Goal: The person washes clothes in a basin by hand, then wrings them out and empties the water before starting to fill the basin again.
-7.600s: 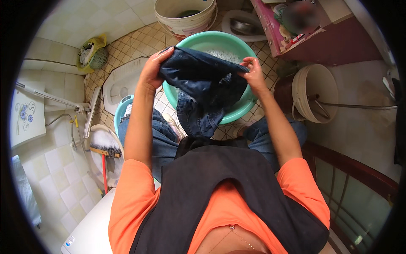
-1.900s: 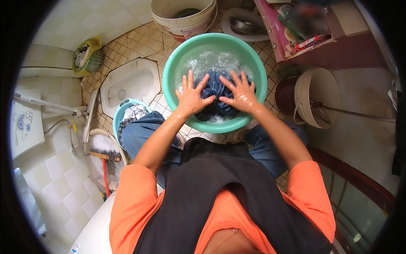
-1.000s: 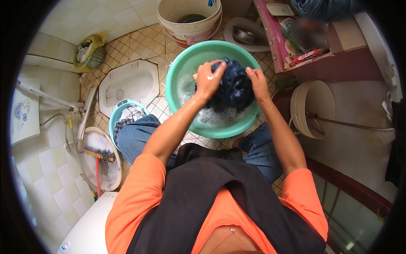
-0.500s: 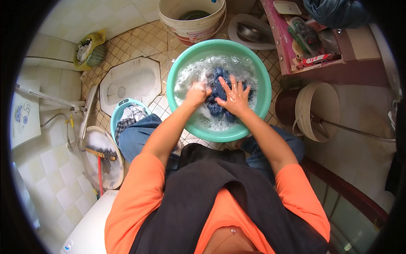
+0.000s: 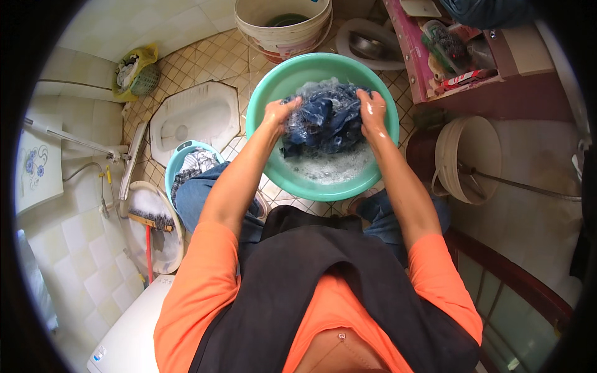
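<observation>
A wet dark blue garment (image 5: pixel 326 121), bunched up and flecked with suds, is held between my two hands over a round green basin (image 5: pixel 311 194). My left hand (image 5: pixel 281 113) is closed on its left side, near the basin's left wall. On the right side of the cloth, my right hand (image 5: pixel 372 110) grips its edge with the fingers curled behind it. Soapy water (image 5: pixel 329 168) with white foam shows in the basin below the garment. What exact kind of garment it is cannot be made out.
Behind the basin stands a white bucket (image 5: pixel 283 40) with dark water. A squat toilet (image 5: pixel 196 121) and a light blue laundry basket (image 5: pixel 171 163) of clothes are to the left. A broom (image 5: pixel 149 248) leans there. At right are a pink shelf (image 5: pixel 404 43) and a tilted bucket (image 5: pixel 472 161).
My hands have moved apart to the two sides of the garment and grip it. The garment has risen and spread; before, my right hand lay spread flat on it in the suds.
</observation>
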`<state>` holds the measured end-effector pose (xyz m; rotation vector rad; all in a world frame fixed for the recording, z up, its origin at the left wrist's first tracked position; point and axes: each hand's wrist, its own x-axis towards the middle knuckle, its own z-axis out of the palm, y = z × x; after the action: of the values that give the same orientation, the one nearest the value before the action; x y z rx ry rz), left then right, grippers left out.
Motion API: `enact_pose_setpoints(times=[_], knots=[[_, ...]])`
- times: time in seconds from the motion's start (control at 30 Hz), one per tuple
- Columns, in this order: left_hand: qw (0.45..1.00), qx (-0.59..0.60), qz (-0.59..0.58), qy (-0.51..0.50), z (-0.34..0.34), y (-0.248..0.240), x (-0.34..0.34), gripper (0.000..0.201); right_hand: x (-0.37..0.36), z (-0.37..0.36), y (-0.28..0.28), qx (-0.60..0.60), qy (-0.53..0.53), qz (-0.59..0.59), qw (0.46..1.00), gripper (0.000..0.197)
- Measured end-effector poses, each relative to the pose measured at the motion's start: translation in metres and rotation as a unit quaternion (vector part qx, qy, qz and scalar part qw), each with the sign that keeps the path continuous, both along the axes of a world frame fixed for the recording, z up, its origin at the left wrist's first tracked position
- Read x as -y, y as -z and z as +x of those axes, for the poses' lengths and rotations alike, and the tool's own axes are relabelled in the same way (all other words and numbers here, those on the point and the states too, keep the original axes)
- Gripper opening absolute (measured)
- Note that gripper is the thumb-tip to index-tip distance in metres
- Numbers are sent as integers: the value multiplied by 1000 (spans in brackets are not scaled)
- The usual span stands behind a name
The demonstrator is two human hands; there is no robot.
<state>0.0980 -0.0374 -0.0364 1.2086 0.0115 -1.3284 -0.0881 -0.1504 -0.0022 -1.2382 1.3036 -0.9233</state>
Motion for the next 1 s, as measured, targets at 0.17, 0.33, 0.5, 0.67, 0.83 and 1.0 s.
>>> enact_pose_setpoints(times=[0.17, 0.33, 0.5, 0.67, 0.83, 1.0], knots=[[964, 232, -50, 118, -12, -88, 5, 25, -47, -50, -43, 98, -96, 29, 990, 12], [697, 644, -220, 226, -35, -89, -7, 26, -62, -78, -65, -222, -285, -27, 932, 30], [644, 664, -190, 328, -62, -66, -40, 41, -43, -38, -31, -252, -165, -291, 908, 56], [746, 628, -70, 209, -40, -45, -48, 62, -36, -4, 42, -431, -181, -127, 875, 60], [713, 663, 144, 179, -51, 9, -33, 57, -23, 22, 36, -496, -189, -107, 841, 44], [691, 649, 180, 264, -21, -12, -25, 43, 9, -12, 9, -339, -169, -146, 914, 15]])
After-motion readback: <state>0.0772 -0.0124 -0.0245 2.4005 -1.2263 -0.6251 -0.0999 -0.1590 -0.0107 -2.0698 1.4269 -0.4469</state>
